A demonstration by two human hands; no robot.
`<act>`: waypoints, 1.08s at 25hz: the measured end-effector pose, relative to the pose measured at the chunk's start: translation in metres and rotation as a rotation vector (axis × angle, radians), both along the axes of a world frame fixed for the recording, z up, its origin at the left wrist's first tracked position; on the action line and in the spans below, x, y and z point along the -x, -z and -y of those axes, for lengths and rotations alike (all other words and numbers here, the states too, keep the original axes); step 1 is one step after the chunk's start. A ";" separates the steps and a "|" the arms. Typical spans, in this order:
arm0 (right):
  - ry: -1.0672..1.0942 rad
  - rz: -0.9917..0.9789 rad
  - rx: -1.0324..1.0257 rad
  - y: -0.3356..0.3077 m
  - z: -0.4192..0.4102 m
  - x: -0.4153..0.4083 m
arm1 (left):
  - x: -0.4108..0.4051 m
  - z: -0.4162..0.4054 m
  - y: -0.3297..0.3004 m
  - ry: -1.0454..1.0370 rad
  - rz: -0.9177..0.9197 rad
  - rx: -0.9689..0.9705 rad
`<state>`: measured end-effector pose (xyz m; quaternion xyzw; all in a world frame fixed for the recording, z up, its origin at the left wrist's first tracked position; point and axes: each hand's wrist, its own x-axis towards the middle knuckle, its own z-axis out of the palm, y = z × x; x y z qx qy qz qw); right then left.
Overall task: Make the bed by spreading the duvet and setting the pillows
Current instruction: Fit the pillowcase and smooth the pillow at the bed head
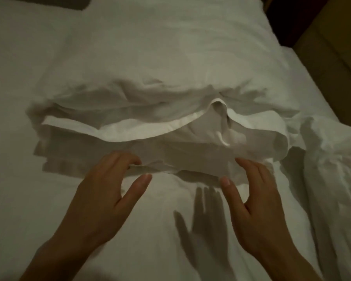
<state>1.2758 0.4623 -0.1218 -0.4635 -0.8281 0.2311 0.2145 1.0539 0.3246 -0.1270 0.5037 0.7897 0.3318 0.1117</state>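
Left hand point(107, 191) is pinching the pillowcase flap point(170, 165) below the pillow point(170, 63); right hand point(249, 191), fingers spread, is pressing it flat, apparently to tuck it.

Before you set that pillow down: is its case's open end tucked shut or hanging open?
Hanging open. The pillowcase's loose hem flaps spread rumpled toward the hands; left hand fingers curl on the edge, right hand beside it.
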 end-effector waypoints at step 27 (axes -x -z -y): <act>-0.218 -0.254 -0.602 0.116 -0.013 0.061 | 0.047 -0.033 0.107 0.064 -0.555 -0.474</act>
